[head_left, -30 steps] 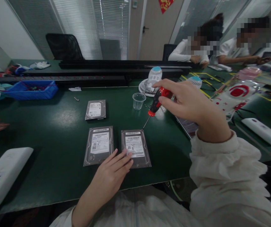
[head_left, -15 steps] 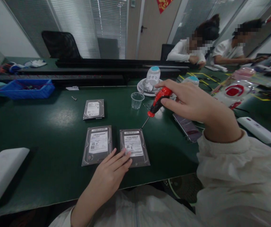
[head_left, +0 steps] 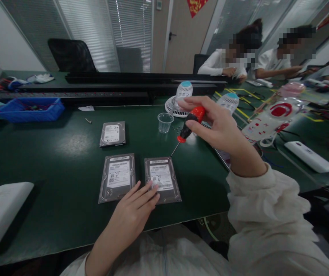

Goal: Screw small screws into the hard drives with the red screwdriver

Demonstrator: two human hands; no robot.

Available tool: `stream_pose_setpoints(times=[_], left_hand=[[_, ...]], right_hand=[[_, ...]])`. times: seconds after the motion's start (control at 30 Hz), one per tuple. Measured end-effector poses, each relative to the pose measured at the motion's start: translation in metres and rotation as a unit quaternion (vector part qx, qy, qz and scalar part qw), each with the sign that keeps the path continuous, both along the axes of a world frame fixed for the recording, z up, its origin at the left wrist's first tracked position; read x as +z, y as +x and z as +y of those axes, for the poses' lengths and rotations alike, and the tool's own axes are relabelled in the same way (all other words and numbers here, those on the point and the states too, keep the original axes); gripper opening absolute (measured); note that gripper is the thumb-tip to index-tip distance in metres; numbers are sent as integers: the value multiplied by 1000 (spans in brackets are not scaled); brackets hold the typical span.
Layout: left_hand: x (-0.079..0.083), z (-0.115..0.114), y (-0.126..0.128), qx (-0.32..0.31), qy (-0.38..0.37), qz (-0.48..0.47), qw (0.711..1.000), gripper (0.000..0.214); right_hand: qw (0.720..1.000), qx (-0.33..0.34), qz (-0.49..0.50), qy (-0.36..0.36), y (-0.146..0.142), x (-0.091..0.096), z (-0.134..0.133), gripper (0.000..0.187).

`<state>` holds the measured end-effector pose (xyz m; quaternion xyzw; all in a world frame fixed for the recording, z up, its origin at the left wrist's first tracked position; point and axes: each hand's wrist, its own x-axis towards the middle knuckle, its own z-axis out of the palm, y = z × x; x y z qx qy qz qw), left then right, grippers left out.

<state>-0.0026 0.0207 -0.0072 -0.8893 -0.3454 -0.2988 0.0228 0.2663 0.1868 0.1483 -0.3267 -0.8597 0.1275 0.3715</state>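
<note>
Two hard drives lie side by side near the table's front edge, a left one (head_left: 117,177) and a right one (head_left: 161,178). My left hand (head_left: 135,210) rests flat with its fingertips on the right drive's near left corner. My right hand (head_left: 216,124) grips a red-and-black screwdriver (head_left: 189,124), whose thin tip points down at the far right corner of that drive. A third, smaller hard drive (head_left: 112,133) lies farther back.
A clear plastic cup (head_left: 164,122) with loose screws beside it stands behind the drives, next to small white fans (head_left: 181,97). A blue bin (head_left: 29,109) sits far left, white devices (head_left: 0,214) at both sides. People work at the far right.
My right hand with the screwdriver has shifted slightly left and nearer, bringing the tip onto the right drive's far right corner. My left hand has stayed on the drive.
</note>
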Motion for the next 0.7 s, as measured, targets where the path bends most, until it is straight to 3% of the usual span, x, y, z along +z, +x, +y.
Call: stream_pose_setpoints(times=[0.1,0.27,0.57,0.7], left_hand=[[0,0,-1,1,3,0,1000,32],[0,0,0,3,2,1,1000,31],[-1,0,-1,1,1,0,1000,32],[-2,0,-2,-3,-6,-8,1000,32]], right_hand=[[996,26,77,-32,-9,-12,5,43],[993,-43,107,33,-22,-25,11,31],[977,120,147,-94,-15,-23,10,49],[989,47,122,-63,-11,-19,12,41]])
